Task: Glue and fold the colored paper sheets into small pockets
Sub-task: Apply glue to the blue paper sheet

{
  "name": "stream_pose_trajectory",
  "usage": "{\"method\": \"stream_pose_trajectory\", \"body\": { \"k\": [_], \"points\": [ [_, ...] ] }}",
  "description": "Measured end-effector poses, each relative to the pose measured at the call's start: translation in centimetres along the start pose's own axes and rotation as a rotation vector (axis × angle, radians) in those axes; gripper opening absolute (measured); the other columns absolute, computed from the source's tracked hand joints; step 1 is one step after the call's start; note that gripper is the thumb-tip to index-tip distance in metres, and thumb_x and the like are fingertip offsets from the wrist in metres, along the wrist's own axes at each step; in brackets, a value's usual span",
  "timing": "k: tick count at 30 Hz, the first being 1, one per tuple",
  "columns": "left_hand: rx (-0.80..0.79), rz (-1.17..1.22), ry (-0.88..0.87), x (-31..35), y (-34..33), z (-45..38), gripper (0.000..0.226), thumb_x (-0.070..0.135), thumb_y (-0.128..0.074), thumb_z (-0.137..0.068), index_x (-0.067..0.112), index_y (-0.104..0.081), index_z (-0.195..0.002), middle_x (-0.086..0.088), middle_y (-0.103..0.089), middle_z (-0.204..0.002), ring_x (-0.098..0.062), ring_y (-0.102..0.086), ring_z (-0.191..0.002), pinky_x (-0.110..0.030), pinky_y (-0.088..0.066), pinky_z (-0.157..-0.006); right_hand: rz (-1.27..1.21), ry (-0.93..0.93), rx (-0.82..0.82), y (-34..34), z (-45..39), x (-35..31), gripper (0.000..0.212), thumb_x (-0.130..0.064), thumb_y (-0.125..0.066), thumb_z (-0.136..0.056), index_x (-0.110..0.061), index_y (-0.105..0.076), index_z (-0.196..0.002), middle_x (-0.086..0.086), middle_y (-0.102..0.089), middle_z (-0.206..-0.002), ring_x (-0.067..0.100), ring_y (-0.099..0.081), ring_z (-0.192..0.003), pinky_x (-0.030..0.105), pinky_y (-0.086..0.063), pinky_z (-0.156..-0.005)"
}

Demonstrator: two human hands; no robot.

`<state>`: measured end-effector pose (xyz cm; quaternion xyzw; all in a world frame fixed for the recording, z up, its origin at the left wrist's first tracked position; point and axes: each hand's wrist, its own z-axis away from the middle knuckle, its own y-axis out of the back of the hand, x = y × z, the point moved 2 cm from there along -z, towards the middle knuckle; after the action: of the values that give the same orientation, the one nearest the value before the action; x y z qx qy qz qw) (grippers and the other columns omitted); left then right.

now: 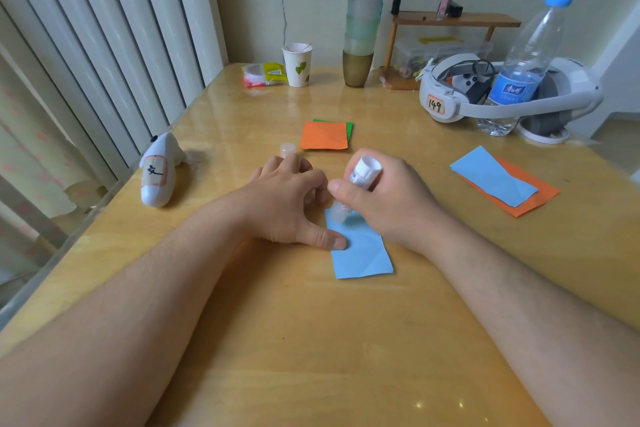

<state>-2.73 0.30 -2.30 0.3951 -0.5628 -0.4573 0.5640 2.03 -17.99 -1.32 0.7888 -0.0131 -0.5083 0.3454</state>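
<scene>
Right hand: the right hand (pixel 388 198) was curled round a glue stick (pixel 353 189), holding it tilted, white base up and far, clear tip down on the near blue sheet
Left hand: the left hand (pixel 291 201) lay spread on the table with straight fingers; its thumb (pixel 329 239) pressed the left edge of the blue sheet, gripping nothing
Blue sheet: a creased blue sheet (pixel 363 253) lay flat on the table between the two hands, its far end hidden under the right hand and the glue tip
Glue cap: a small pale cap (pixel 287 150) stood upright just beyond the left hand's fingers
Far papers: an orange sheet (pixel 323 136) lay beyond the hands on top of a green sheet (pixel 349 130), only the green's right and far edges showing
Right papers: well to the right, a second blue sheet (pixel 491 177) lay across a second orange sheet (pixel 533 198)
Table: a glossy wooden table (pixel 311 340) carried everything
Left side: a white toy-shaped object (pixel 159 170) lay on its side near the left edge
Far side: a paper cup (pixel 298 64) with a leaf print, a snack packet (pixel 265 74), a stack of tumblers (pixel 362 28), a small wooden shelf (pixel 457 21)
Far right: a white headset (pixel 502 94) marked 149, with a water bottle (pixel 526 66) standing inside its band
</scene>
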Motion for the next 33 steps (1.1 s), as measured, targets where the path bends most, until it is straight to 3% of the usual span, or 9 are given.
{"method": "stream_pose_trajectory", "body": {
  "k": [7, 11, 15, 21, 27, 33],
  "points": [
    [-0.018, 0.002, 0.003, 0.0, 0.1, 0.0, 0.086, 0.094, -0.065, -0.051, 0.045, -0.053, -0.120, 0.012, -0.033, -0.127, -0.019, -0.027, -0.119, -0.034, -0.026, -0.103, 0.059, 0.052, -0.073, -1.0, -0.3, -0.1, 0.028, -0.039, -0.078, -0.089, -0.023, -0.058, -0.078, -0.011, -0.058, -0.063, 0.008, -0.050, -0.061, 0.030, -0.044, -0.061],
    [-0.032, -0.009, -0.009, -0.2, 0.0, 0.0, 0.078, 0.093, -0.068, -0.052, 0.050, -0.048, -0.114, 0.011, -0.033, -0.127, -0.020, -0.029, -0.118, -0.037, -0.029, -0.107, 0.080, 0.043, -0.078, -0.8, -0.2, -0.1, 0.029, -0.037, -0.078, -0.088, -0.021, -0.056, -0.078, -0.012, -0.055, -0.060, 0.007, -0.045, -0.058, 0.026, -0.039, -0.056],
    [-0.033, 0.018, -0.010, -0.3, 0.0, 0.2, 0.072, 0.090, -0.072, -0.053, 0.047, -0.049, -0.107, 0.013, -0.033, -0.125, -0.018, -0.028, -0.118, -0.035, -0.029, -0.106, 0.139, 0.013, -0.074, 0.0, -0.1, 0.0, 0.028, -0.036, -0.078, -0.086, -0.019, -0.056, -0.079, 0.001, -0.063, -0.069, 0.009, -0.046, -0.060, 0.029, -0.041, -0.057],
    [-0.036, 0.036, -0.016, -0.2, 0.1, 0.2, 0.069, 0.089, -0.071, -0.052, 0.047, -0.048, -0.101, 0.013, -0.035, -0.121, -0.019, -0.030, -0.115, -0.036, -0.032, -0.107, 0.151, -0.047, -0.083, 2.1, 0.3, 1.3, 0.026, -0.031, -0.076, -0.087, -0.019, -0.055, -0.079, -0.011, -0.052, -0.056, 0.009, -0.041, -0.051, 0.028, -0.036, -0.052],
    [-0.042, 0.036, -0.012, -0.2, 0.1, 0.2, 0.071, 0.091, -0.070, -0.050, 0.047, -0.049, -0.102, 0.013, -0.035, -0.121, -0.019, -0.030, -0.116, -0.038, -0.033, -0.108, 0.192, -0.030, -0.055, 2.1, 0.3, 1.2, 0.026, -0.032, -0.073, -0.086, -0.017, -0.053, -0.079, -0.009, -0.050, -0.058, 0.009, -0.040, -0.053, 0.024, -0.035, -0.049],
    [-0.040, 0.033, -0.012, -0.2, 0.2, 0.2, 0.071, 0.090, -0.071, -0.051, 0.046, -0.049, -0.102, 0.013, -0.035, -0.121, -0.020, -0.031, -0.115, -0.036, -0.032, -0.104, 0.193, -0.069, -0.020, 2.5, 0.2, 1.5, 0.026, -0.030, -0.071, -0.088, -0.014, -0.052, -0.080, -0.006, -0.051, -0.058, 0.012, -0.041, -0.049, 0.030, -0.040, -0.050]
  ]
}}
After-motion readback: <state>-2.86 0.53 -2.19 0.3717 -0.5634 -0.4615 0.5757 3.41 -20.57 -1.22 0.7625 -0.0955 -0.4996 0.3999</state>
